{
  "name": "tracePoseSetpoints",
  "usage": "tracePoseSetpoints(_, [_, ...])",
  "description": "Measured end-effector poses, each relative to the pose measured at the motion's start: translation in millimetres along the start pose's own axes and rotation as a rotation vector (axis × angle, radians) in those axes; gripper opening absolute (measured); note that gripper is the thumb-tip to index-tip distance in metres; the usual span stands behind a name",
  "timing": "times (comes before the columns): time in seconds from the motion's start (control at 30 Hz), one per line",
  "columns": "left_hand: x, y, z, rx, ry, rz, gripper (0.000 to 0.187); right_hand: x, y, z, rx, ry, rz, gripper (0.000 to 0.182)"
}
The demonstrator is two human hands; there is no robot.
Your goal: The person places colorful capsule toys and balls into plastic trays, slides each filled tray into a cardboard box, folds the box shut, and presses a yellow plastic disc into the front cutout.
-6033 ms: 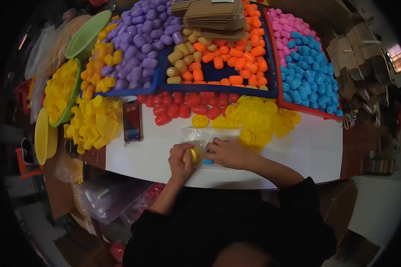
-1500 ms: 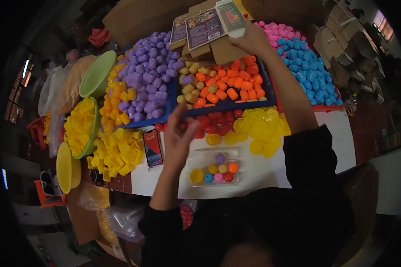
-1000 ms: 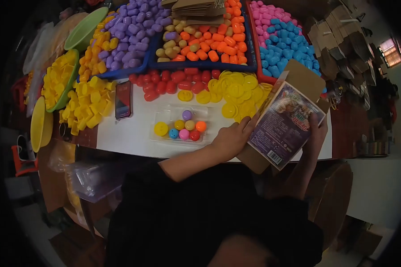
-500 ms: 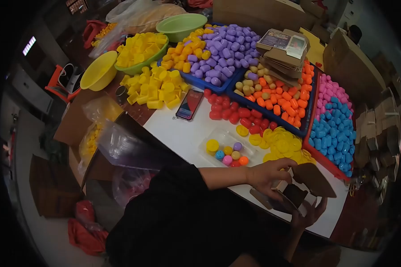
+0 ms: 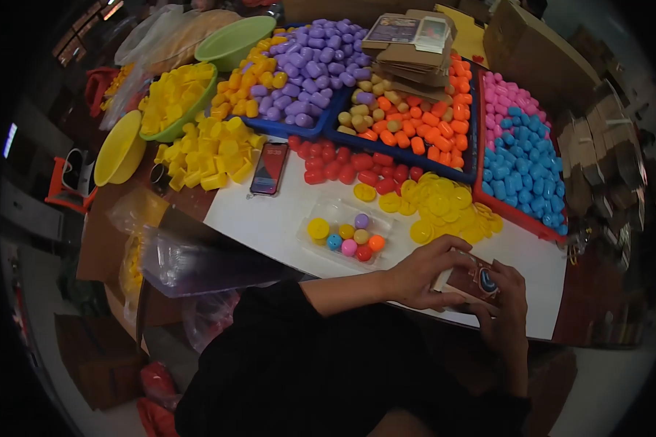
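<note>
A small printed cardboard box [image 5: 468, 282] is held between my two hands at the front right of the white table surface. My left hand [image 5: 424, 275] grips its left side, fingers over the top edge. Around the right side curl the fingers of my right hand [image 5: 504, 306]. The box's printed face is turned up and no open flap shows. Left of the hands sits a clear plastic tray [image 5: 315, 251] with several coloured pieces in it. Flat yellow discs [image 5: 444, 207] lie piled just beyond my hands.
A phone [image 5: 268, 169] lies beside yellow cups [image 5: 215, 153] and red capsules [image 5: 335, 162]. Behind are blue trays [image 5: 408, 155], a red tray [image 5: 517, 211] of blue and pink capsules, and stacked flattened cardboard [image 5: 415, 67]. Bowls [image 5: 120, 149] stand at left.
The box, earlier with its flap standing open, now shows its printed face with no flap raised. Both hands have turned it and closed in around it. The view has shifted.
</note>
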State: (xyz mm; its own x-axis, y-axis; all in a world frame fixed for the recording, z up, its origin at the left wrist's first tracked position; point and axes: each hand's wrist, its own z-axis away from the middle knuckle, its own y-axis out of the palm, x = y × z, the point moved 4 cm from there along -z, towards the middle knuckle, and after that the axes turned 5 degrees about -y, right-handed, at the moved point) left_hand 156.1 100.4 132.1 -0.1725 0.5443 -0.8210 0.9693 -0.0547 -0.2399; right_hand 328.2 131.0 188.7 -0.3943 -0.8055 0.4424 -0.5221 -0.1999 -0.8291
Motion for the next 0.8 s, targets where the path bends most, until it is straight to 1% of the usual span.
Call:
tracePoseSetpoints(0.03, [4,1,1,-0.078,0.007,0.01,0.056,6,2,-2,0.042,-0.053,0.095,0.056])
tracePoseSetpoints(0.07, [8,1,3,-0.16,0.011,0.02,0.056,6,7,-1,0.047,-0.031,0.103,0.056])
tracePoseSetpoints(0.13, [13,0,3,-0.134,0.022,0.037,0.06,5,18,3,0.017,-0.045,0.248,0.064])
tracePoseSetpoints(0.17, [14,1,3,-0.114,0.038,0.032,0.064,8,14,2,0.026,-0.035,0.257,0.064])
tracePoseSetpoints(0.2, [13,2,4,-0.114,0.04,0.047,0.064,13,9,-1,0.138,-0.022,0.331,0.065])
tracePoseSetpoints(0.23, [11,3,4,-0.107,0.04,0.063,0.068,16,6,-4,0.246,-0.01,0.403,0.065])
tracePoseSetpoints(0.27, [10,3,4,-0.097,0.04,0.075,0.073,18,1,-6,0.245,-0.003,0.408,0.065])
tracePoseSetpoints(0.3, [8,3,3,-0.089,0.042,0.081,0.073,19,0,-7,0.309,-0.018,0.421,0.066])
tracePoseSetpoints(0.33, [5,3,1,-0.081,0.093,0.047,0.076,19,1,-8,0.373,-0.031,0.433,0.068])
tracePoseSetpoints(0.37, [3,5,1,-0.073,0.143,0.016,0.079,18,3,-8,0.373,-0.016,0.436,0.068])
tracePoseSetpoints(0.4, [6,7,2,-0.062,0.142,0.033,0.079,20,7,-9,0.346,-0.058,0.444,0.069])
tracePoseSetpoints(0.43, [11,8,5,-0.078,0.125,0.076,0.084,21,8,-9,0.322,-0.097,0.454,0.07])
tracePoseSetpoints(0.47, [15,10,6,-0.095,0.107,0.12,0.09,21,5,-9,0.331,-0.075,0.459,0.07])
tracePoseSetpoints(0.5, [16,10,7,-0.084,0.106,0.144,0.09,23,1,-11,0.334,-0.087,0.407,0.069])
tracePoseSetpoints(0.53, [17,10,7,-0.073,0.101,0.139,0.095,23,-2,-12,0.336,-0.094,0.359,0.068])
tracePoseSetpoints(0.57, [18,11,7,-0.061,0.095,0.142,0.1,20,-6,-12,0.349,-0.058,0.37,0.068])
tracePoseSetpoints(0.6, [20,12,7,-0.044,0.06,0.134,0.104,18,-10,-12,0.319,-0.015,0.267,0.068])
tracePoseSetpoints(0.63, [21,14,8,-0.073,0.055,0.132,0.104,17,-13,-12,0.282,0.031,0.167,0.067])
tracePoseSetpoints(0.67, [22,16,8,-0.1,0.053,0.126,0.105,12,-7,-10,0.287,0.074,0.183,0.067])
tracePoseSetpoints(0.73, [27,17,8,-0.1,0.034,0.162,0.104,8,12,-7,0.1,-0.115,0.392,0.064])
tracePoseSetpoints(0.77, [32,18,9,-0.106,0.046,0.156,0.103,11,14,-5,0.099,-0.1,0.411,0.064])
tracePoseSetpoints(0.8, [32,16,7,-0.122,0.059,0.142,0.101,14,20,-4,0.175,-0.114,0.382,0.067])
